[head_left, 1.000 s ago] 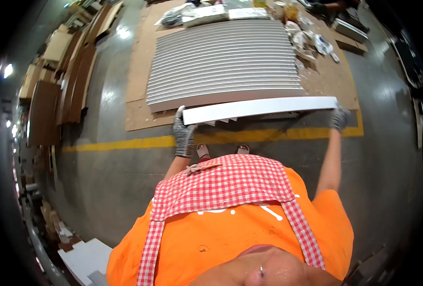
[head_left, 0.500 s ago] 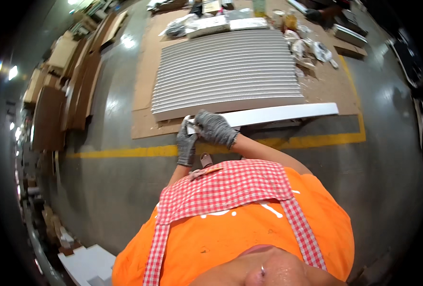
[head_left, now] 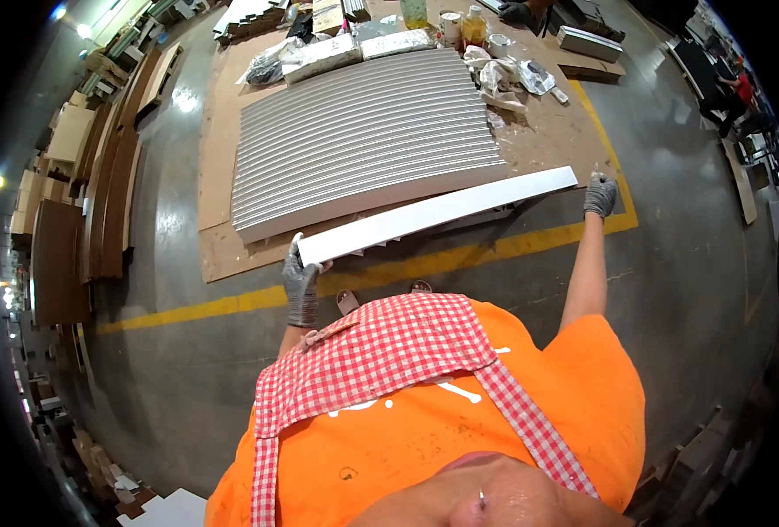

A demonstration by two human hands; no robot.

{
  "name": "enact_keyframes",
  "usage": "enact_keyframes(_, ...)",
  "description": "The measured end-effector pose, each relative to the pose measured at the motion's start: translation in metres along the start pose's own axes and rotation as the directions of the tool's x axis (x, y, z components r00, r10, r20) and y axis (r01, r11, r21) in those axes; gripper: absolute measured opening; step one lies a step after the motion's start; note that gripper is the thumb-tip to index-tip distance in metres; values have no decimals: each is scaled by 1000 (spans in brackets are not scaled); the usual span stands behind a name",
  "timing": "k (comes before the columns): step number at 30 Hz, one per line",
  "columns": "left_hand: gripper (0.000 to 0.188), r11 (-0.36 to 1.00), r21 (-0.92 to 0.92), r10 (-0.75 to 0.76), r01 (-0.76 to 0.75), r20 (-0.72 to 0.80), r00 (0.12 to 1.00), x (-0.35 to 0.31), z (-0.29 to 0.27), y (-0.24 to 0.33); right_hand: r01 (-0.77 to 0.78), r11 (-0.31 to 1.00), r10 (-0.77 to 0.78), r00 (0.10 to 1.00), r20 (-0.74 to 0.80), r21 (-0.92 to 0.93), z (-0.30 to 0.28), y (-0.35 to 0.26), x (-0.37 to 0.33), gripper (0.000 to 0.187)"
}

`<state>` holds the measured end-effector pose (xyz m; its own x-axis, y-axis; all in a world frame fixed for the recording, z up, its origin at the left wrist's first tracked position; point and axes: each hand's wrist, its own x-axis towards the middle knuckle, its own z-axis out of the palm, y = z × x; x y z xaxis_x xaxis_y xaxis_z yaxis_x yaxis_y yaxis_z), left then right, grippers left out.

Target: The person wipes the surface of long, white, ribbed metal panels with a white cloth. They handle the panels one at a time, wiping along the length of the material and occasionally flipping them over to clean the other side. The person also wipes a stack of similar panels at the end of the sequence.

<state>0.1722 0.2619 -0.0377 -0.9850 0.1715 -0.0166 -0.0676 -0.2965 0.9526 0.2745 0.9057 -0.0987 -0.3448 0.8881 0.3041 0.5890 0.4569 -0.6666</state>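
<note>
A long white board [head_left: 442,211] lies slantwise in front of me, its near left end gripped by my left hand [head_left: 300,285], fingers wrapped round the end. Just past the board's far right end is my right hand [head_left: 600,198], apart from it, with the fingers drawn together; whatever they hold, if anything, is too small to make out. Both hands wear grey knitted gloves. Beyond the board, a stack of silvery-white ridged strips [head_left: 363,140] lies side by side on brown cardboard [head_left: 552,132].
White wrapped blocks [head_left: 322,60], a jar of amber liquid [head_left: 474,28] and crumpled white cloths [head_left: 499,81] sit behind the strips. Brown panels [head_left: 58,263] stand at the left. A yellow floor line [head_left: 231,305] runs near my feet. At far right is another person [head_left: 741,92].
My right hand has moved from beside my left hand to the far right, past the board's end. The left hand now grips the left end, and the board has shifted nearer and left in view.
</note>
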Motion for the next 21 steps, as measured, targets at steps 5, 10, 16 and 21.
enact_keyframes(5,51,964,-230,-141,134,-14,990,8,3,0,281,941,-294,954,-48,-187,27,11,-31,36)
enact_keyframes(10,37,961,-173,-252,218,-208,945,12,-14,-16,24,999,-27,989,-145,-26,-3,31,-11,50)
enact_keyframes(16,34,976,-51,-217,211,-199,956,-6,10,0,-5,969,5,1000,0,248,15,24,-28,38)
enact_keyframes(21,32,984,45,-161,173,-195,967,-15,9,7,55,996,-48,993,106,-67,39,33,5,39)
